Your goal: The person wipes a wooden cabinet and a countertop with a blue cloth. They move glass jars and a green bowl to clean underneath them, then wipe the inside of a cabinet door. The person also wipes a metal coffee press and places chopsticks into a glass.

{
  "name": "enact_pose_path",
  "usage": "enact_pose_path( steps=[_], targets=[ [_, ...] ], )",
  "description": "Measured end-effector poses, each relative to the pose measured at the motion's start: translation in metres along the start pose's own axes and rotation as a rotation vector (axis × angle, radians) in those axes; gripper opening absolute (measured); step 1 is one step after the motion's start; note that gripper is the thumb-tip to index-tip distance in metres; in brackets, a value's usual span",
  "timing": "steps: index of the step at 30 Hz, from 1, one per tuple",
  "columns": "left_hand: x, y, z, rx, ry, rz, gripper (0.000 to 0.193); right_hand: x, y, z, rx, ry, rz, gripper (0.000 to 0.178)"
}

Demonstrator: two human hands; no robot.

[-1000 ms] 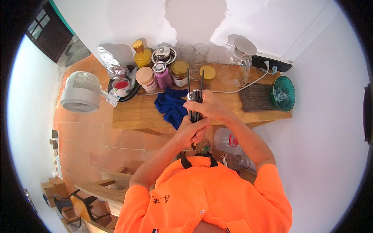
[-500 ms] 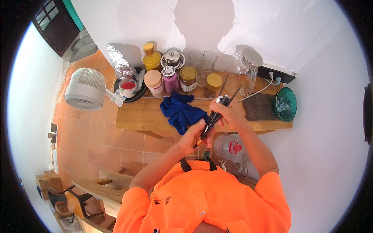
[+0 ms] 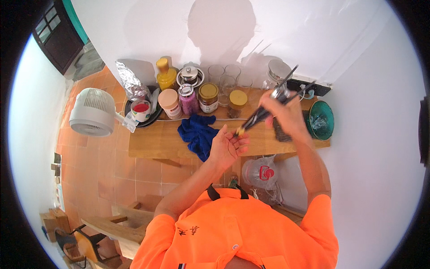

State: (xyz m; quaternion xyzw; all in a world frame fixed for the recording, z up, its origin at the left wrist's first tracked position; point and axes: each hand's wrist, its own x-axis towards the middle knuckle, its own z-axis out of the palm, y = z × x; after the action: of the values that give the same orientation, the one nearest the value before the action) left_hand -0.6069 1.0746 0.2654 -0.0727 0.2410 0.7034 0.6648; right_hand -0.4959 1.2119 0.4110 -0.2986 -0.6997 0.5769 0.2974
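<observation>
Above the right part of the wooden table, my right hand point(image 3: 288, 115) is closed round a bundle of black-handled utensils point(image 3: 256, 118). Silvery parts and two long, thin dark sticks jut out past my fingers, and the lower end is yellowish. My left hand point(image 3: 226, 147) is palm up with its fingers spread, close by that lower end; whether the fingertips touch it, I cannot tell. Beside my left hand lies a crumpled blue cloth point(image 3: 198, 134). To the right of my right hand stands a green basket point(image 3: 320, 120) with something clear inside, next to a dark woven mat point(image 3: 281, 131).
Along the back of the table point(image 3: 148, 142) stand a yellow bottle point(image 3: 166, 77), several lidded jars, drinking glasses point(image 3: 228, 83) and a glass pitcher point(image 3: 274, 76). A white fan point(image 3: 92, 112) is at the left. Under the table is a clear plastic bag point(image 3: 260, 172).
My right hand has lifted the bundle up and to the right. My left hand has let go of the bundle's lower part and opened. The view has shifted slightly.
</observation>
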Motion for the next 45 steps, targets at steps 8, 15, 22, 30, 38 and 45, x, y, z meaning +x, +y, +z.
enact_pose_path(
  steps=[8, 15, 22, 30, 38, 45],
  targets=[
    [0.004, -0.003, -0.052, 0.056, -0.022, -0.105, 0.036, 0.104, -0.005, -0.003, -0.212, 0.261, -0.207, 0.027],
    [-0.012, 0.010, -0.069, 0.050, -0.005, -0.026, 0.033, 0.139, 0.046, 0.017, -0.313, 0.262, -0.323, 0.023],
    [-0.019, 0.014, -0.079, 0.029, 0.019, -0.009, 0.032, 0.150, 0.061, 0.005, -0.402, 0.271, -0.222, 0.026],
    [-0.021, 0.014, -0.063, 0.268, 0.022, 0.089, 0.027, 0.137, 0.056, 0.011, -0.337, 0.197, -0.231, 0.025],
    [0.007, 0.052, 0.012, 1.395, 0.123, 1.063, 0.009, 0.072, 0.008, -0.013, -0.024, 0.402, -0.214, 0.015],
    [0.078, 0.095, 0.065, 1.888, 0.118, 1.187, 0.015, -0.001, 0.035, -0.057, 0.059, 0.279, -0.127, 0.007]
  ],
)
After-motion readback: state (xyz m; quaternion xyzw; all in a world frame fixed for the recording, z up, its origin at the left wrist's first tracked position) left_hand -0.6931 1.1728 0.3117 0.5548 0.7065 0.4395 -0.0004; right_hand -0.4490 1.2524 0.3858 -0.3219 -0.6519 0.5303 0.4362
